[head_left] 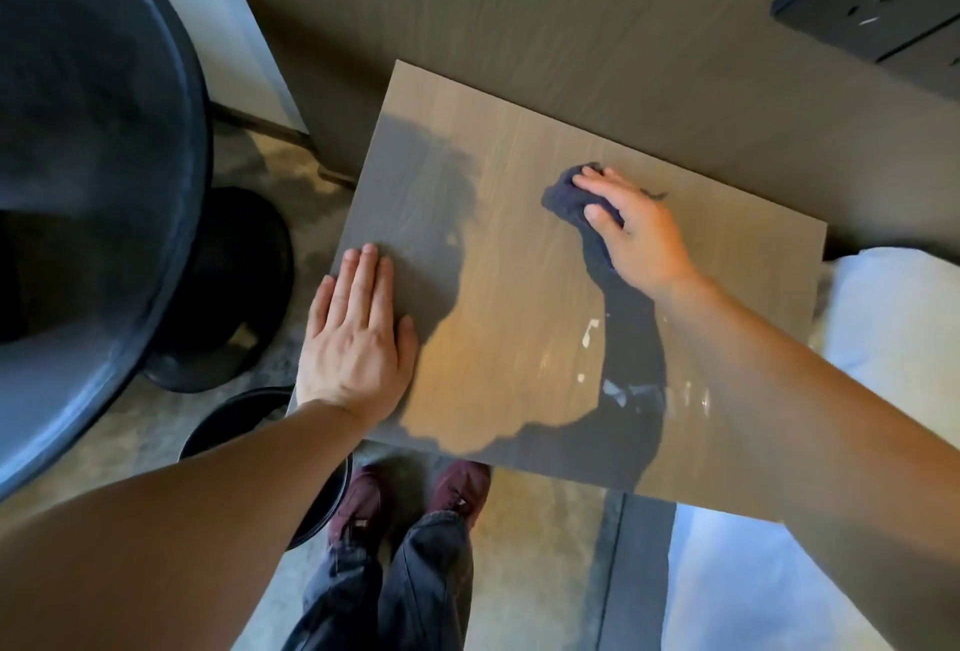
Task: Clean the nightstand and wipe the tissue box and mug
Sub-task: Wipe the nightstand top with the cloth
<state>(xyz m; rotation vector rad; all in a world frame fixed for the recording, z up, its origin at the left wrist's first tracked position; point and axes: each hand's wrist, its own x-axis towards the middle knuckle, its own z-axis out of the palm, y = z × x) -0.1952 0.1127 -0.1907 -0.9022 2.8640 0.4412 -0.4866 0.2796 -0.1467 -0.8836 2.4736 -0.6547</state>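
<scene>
While right hand (631, 229) presses cloth (569, 201), left hand (358, 333) flat on nightstand (519, 287)

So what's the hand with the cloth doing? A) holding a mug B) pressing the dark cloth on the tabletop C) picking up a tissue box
B: the right hand presses a dark blue cloth flat on the wooden nightstand top.
</scene>
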